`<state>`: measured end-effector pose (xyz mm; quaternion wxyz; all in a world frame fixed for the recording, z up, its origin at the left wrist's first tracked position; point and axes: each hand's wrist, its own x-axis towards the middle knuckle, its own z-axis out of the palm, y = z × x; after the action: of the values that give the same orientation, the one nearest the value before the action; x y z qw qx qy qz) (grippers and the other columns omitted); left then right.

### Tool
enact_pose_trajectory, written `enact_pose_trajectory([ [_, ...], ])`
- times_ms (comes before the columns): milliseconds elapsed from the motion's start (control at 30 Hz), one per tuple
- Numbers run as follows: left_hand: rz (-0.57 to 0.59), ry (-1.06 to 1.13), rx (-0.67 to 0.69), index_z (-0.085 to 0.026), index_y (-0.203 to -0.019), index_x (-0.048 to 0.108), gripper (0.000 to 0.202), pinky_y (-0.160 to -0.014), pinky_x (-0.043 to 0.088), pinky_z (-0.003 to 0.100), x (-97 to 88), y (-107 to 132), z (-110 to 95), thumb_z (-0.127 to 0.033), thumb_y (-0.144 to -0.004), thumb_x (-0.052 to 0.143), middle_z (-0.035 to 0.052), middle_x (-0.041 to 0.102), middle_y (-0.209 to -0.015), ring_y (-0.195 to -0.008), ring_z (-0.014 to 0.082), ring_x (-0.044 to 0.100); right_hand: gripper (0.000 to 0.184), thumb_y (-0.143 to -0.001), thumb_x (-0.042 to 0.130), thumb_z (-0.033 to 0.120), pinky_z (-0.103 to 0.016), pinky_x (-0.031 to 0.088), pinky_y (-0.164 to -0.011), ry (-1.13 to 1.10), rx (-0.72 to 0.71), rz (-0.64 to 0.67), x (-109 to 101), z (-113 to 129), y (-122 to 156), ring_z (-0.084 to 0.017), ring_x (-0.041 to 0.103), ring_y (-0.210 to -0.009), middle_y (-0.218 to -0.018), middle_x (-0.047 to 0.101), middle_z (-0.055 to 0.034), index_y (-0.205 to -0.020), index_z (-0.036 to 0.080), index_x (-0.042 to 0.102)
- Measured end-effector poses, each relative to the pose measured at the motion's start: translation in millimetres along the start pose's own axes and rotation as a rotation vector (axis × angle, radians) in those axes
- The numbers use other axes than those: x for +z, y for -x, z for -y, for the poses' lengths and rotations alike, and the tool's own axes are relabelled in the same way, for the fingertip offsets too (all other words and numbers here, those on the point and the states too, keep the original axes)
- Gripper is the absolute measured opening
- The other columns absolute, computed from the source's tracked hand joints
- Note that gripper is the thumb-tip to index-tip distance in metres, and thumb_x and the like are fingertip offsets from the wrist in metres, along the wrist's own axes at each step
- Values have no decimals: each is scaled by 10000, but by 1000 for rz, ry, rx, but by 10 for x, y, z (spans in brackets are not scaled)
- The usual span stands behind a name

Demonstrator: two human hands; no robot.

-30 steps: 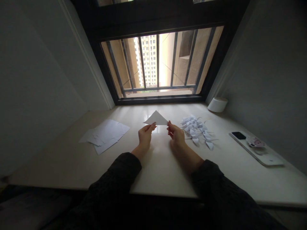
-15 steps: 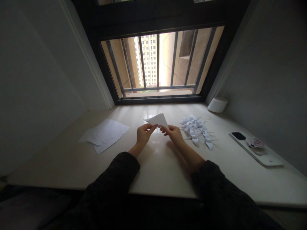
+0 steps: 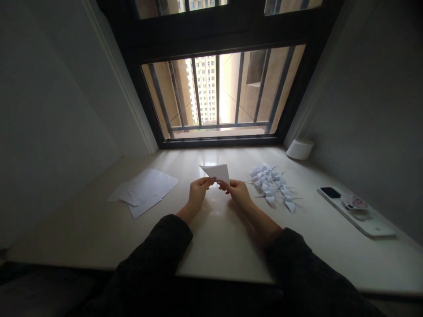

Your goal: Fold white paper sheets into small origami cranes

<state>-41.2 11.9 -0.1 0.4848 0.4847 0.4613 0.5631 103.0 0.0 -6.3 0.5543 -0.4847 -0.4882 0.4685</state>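
A folded piece of white paper, roughly triangular, is held up off the sill between both hands. My left hand pinches its lower edge near the middle, thumb and fingertips together. At its lower right corner, my right hand grips the paper with the thumb and fingers closed. The fingertips of the two hands almost meet under it. To the right lies a cluster of folded white paper cranes, several of them. Loose white paper sheets lie overlapping on the left.
The pale windowsill carries everything. A white phone with a round grip on its back lies at the right. In the back right corner stands a white cylindrical object. A dark-framed window with bars closes the far side.
The folded paper has turned slightly, so its upper edge is now nearly level. Both hands still grip it. The whole view has shifted, with the scene sitting a little lower.
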Motion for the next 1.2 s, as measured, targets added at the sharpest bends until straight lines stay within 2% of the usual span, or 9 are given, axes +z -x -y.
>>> enact_pose_trajectory([
  [267, -104, 98, -36, -188, -714, 733, 296, -699, 385, 281, -8, -19, -10, -456, -593, 758, 48, 667, -747, -741, 153, 562, 336, -624, 719, 513, -276, 394, -559, 10, -5, 12, 30, 5, 20, -145, 546, -563, -612, 689, -54, -612, 178, 725],
  [433, -196, 186, -91, -192, -794, 734, 354, -735, 392, 281, -68, -87, -39, -460, -567, 777, 57, 666, -832, -811, 160, 575, 343, -618, 724, 518, -276, 376, -557, 22, -1, 5, 24, -4, 40, -144, 534, -557, -594, 676, -49, -592, 176, 716],
  [700, -273, 236, -113, -199, -831, 729, 394, -771, 383, 279, -106, -112, -124, -451, -535, 794, 54, 666, -889, -866, 164, 578, 352, -613, 729, 518, -278, 377, -575, 11, 17, 4, 26, 23, 74, -136, 521, -551, -602, 676, -50, -614, 166, 718],
  [867, -289, 288, -141, -198, -840, 707, 409, -776, 362, 271, -101, -100, -147, -448, -529, 798, 32, 640, -857, -871, 154, 560, 381, -602, 723, 537, -274, 369, -556, 33, 26, 8, 20, 9, 64, -140, 530, -553, -613, 682, -57, -633, 157, 720],
  [1033, -304, 355, -180, -192, -681, 595, 299, -748, 354, 249, -86, -86, -151, -423, -593, 763, -9, 567, -757, -803, 125, 531, 360, -607, 722, 514, -273, 374, -558, 41, 22, 11, 31, 35, 84, -145, 542, -557, -598, 675, -54, -637, 155, 720],
  [1200, -319, 400, -196, -184, -616, 459, 322, -742, 356, 235, -72, -80, -145, -372, -660, 717, -36, 498, -708, -753, 103, 505, 347, -610, 724, 503, -272, 383, -565, 29, 22, 9, 49, 38, 95, -148, 553, -554, -587, 669, -50, -625, 157, 716],
])
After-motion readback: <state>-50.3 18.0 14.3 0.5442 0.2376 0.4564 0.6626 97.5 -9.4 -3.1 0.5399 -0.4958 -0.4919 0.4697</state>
